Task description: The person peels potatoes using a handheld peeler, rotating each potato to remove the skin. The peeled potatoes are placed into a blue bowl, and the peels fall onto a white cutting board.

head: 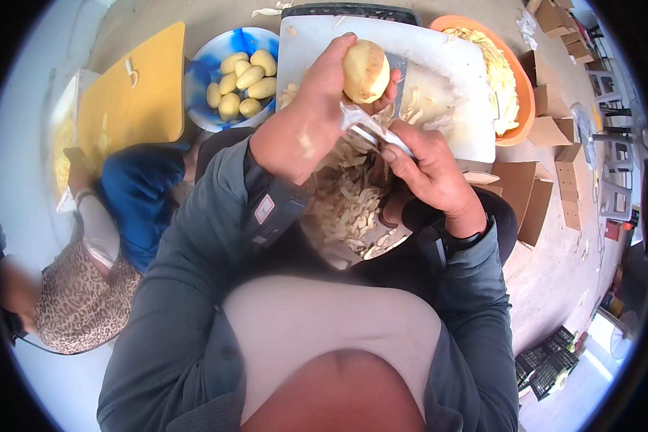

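Observation:
My left hand (pixel 318 102) grips a potato (pixel 364 73) that is mostly pale and peeled, with a browner patch on its side. In my right hand (pixel 429 164) is a white-handled peeler (pixel 380 129), its head close to the base of my left thumb and just below the potato. Both hands are over the near edge of a white cutting board (pixel 459 92), where scraps of peel lie. Beneath them, potato peelings (pixel 345 200) are heaped between my legs. Left of the board, a blue and white basin (pixel 200 92) holds several peeled potatoes (pixel 250 77).
An orange basin (pixel 524 116) of shredded pale food stands right of the board. A person in leopard print (pixel 81 302) sits at my left by a yellow board (pixel 140 97). Cardboard boxes (pixel 518 194) and black crates (pixel 548 362) are on the floor to the right.

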A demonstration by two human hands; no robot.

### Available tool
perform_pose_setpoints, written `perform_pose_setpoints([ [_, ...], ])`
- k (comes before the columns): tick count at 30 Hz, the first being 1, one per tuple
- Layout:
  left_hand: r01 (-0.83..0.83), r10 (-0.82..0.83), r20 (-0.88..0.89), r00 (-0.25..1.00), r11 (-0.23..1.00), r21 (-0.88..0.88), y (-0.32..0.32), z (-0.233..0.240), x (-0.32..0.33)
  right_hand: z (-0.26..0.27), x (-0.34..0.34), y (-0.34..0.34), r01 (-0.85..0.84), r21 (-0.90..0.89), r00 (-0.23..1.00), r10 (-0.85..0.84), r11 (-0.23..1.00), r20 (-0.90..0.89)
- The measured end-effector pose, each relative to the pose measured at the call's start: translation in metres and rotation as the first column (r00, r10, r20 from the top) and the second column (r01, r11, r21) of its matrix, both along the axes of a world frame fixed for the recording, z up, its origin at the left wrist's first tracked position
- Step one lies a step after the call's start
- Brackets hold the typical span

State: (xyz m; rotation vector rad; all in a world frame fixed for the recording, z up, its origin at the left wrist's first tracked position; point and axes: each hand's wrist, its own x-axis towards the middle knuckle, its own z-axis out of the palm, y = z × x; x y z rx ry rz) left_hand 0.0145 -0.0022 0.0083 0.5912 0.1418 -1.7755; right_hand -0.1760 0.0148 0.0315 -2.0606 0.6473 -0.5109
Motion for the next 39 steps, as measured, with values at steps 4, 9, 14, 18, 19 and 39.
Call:
perform_pose_setpoints([
  [4, -0.103, 0.102, 0.183, 0.978, 0.995, -0.008, 0.001, 0.007, -0.013, -0.004, 0.002, 0.002, 0.258, 0.283, 0.939, -0.308, 0.924, 0.151],
  [9, -0.128, 0.186, 0.421, 0.888, 0.978, -0.163, 0.004, -0.001, -0.031, -0.012, 0.022, -0.01, 0.398, 0.575, 0.801, -0.577, 0.714, 0.162],
  [14, -0.111, 0.229, 0.474, 0.85, 0.958, -0.263, 0.006, 0.001, -0.037, -0.012, 0.017, -0.015, 0.378, 0.598, 0.827, -0.549, 0.706, 0.125],
  [18, -0.082, 0.173, 0.458, 0.872, 0.974, -0.213, 0.004, -0.004, -0.034, -0.015, 0.016, -0.014, 0.36, 0.632, 0.822, -0.554, 0.686, 0.133],
  [19, -0.086, 0.16, 0.43, 0.889, 0.979, -0.186, 0.004, -0.004, -0.034, -0.014, 0.016, -0.012, 0.358, 0.636, 0.819, -0.557, 0.684, 0.137],
  [39, -0.124, 0.123, 0.021, 0.992, 0.991, 0.05, 0.0, 0.007, -0.018, 0.004, 0.002, -0.006, 0.338, -0.092, 0.939, -0.342, 0.937, -0.037],
])
